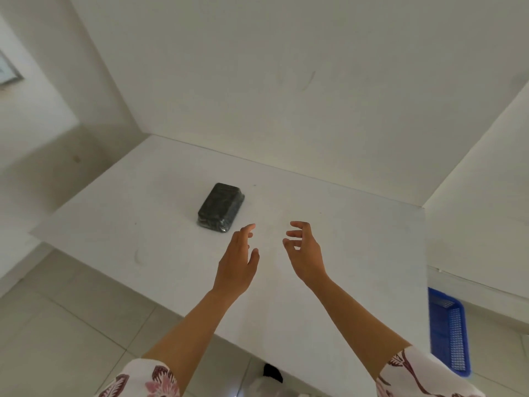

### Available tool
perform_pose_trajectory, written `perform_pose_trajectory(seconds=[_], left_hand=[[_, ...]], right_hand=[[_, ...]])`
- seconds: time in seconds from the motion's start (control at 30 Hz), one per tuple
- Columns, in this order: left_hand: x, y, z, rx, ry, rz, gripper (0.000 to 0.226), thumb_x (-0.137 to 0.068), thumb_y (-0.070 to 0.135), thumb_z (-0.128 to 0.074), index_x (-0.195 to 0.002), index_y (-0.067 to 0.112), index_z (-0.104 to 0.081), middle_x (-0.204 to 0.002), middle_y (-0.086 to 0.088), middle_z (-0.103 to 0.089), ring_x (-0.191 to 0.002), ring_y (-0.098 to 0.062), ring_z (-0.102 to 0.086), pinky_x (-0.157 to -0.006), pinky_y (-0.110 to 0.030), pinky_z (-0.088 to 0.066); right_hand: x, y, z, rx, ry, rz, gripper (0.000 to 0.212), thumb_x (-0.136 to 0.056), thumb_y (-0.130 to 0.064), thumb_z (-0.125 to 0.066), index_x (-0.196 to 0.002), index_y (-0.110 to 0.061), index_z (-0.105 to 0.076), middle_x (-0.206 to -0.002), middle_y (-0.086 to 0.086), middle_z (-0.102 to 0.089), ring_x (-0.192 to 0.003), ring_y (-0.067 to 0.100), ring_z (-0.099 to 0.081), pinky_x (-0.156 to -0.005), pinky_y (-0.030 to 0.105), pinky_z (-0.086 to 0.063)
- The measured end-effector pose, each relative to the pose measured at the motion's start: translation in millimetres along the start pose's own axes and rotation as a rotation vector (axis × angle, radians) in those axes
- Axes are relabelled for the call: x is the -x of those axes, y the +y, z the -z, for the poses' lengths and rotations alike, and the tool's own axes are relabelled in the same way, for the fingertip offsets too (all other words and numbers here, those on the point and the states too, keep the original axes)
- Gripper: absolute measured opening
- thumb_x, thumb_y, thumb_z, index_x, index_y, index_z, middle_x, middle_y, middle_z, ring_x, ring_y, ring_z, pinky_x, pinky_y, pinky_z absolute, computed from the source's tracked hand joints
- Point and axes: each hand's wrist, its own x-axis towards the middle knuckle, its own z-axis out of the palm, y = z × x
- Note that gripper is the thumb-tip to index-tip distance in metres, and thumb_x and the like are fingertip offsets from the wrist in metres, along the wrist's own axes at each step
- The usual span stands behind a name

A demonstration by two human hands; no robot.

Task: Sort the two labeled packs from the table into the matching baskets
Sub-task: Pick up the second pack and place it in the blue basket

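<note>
Nearest are two patterned sleeves (140, 379) at the bottom edge, with both bare forearms reaching forward over the table (357, 253).

The left hand (236, 267) is held edge-on, thumb apart from the extended fingers, its fingertips just short of the pack. It holds nothing. That flat, slightly opened shape suits sliding alongside or over a low block, so I judge it to be the hand going for the grasp.

The right hand (305, 253) is beside the left, a clear gap between them. Its fingers are loosely curled and spread, and it too is empty. It points at bare tabletop rather than at the pack, so it looks more like a support hand or one at rest than a reaching one.

Just beyond the left fingertips, and slightly to their left, lies the pack (221, 207): a dark, wrapped, rounded block lying flat on the table, angled so that a short end faces the hand. No label can be read on it from here. Only this one pack shows on the table.

Off to the right of the right arm, below the table edge, a blue basket (449, 333) stands on the floor, partly hidden by the tabletop. Whether it is the matching one cannot be told.

Behind everything, the table butts into plain white walls (286, 67).
</note>
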Motion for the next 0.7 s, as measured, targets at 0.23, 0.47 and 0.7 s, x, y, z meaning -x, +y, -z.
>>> perform_pose_trajectory(seconds=[0.23, 0.47, 0.7], left_hand=[[-31, -63, 31, -0.032, -0.007, 0.087, 0.046, -0.094, 0.028, -0.043, -0.138, 0.026, -0.030, -0.141, 0.003, -0.045, -0.121, -0.014, -0.051, -0.094, -0.024, -0.042], [-71, -120, 48, -0.074, -0.189, 0.095, 0.050, -0.096, 0.032, -0.040, -0.143, 0.025, -0.024, -0.151, 0.001, -0.034, -0.133, -0.017, -0.041, -0.106, -0.039, -0.041], [-127, -174, 73, 0.004, -0.250, -0.015, 0.049, -0.093, 0.021, -0.047, -0.139, 0.024, -0.030, -0.143, -0.003, -0.041, -0.126, -0.018, -0.048, -0.097, -0.033, -0.050]], right_hand=[[-37, -15, -80, 0.046, -0.063, -0.023, 0.036, -0.094, -0.020, -0.058, -0.127, -0.024, -0.045, -0.127, 0.003, -0.059, -0.100, 0.012, -0.058, -0.085, 0.020, -0.047], [-66, -16, -138, 0.130, -0.025, -0.042, 0.038, -0.093, -0.021, -0.059, -0.127, -0.026, -0.044, -0.127, 0.001, -0.058, -0.099, 0.011, -0.058, -0.084, 0.020, -0.048], [-96, -22, -194, 0.268, 0.008, -0.037, 0.045, -0.092, -0.027, -0.059, -0.133, -0.021, -0.039, -0.137, 0.002, -0.047, -0.115, 0.014, -0.053, -0.088, 0.016, -0.042]])
